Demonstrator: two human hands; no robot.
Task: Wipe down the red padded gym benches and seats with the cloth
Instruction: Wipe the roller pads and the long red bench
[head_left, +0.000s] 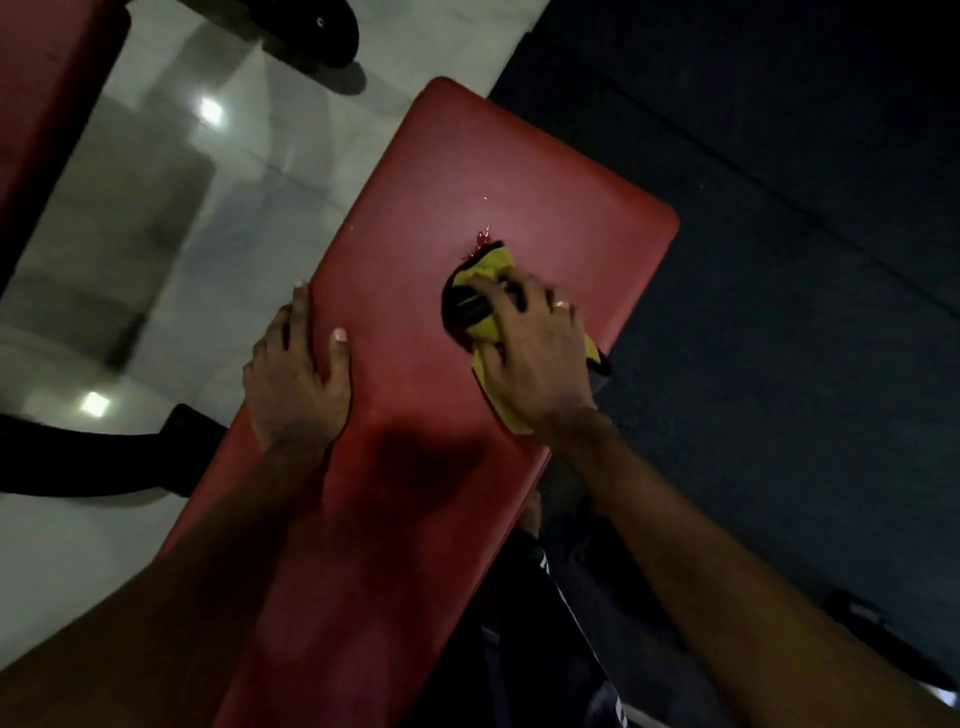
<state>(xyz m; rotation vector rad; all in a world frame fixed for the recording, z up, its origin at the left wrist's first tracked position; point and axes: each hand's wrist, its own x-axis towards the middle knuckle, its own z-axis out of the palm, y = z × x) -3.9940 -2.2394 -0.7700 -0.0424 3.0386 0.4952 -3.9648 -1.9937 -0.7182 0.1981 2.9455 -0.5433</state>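
Yellow cloth (493, 270) half-hidden under right hand (530, 353)

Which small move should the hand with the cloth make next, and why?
Probably push the yellow cloth forward under the right hand, over the wet droplets just ahead of it on the red bench pad, while the left hand rests on the edge.

Under your hands the tabletop (415, 182) is red padded vinyl, smooth with a dull sheen, and a small wet patch (482, 240) glistens on it; the cloth (491, 270) you press there is soft yellow fabric with a black edging, crumpled and matt; on your left the floor (249, 171) is pale, glossy tile that mirrors the lamps; on your right the dark mat (779, 260) looks matt and finely grained.
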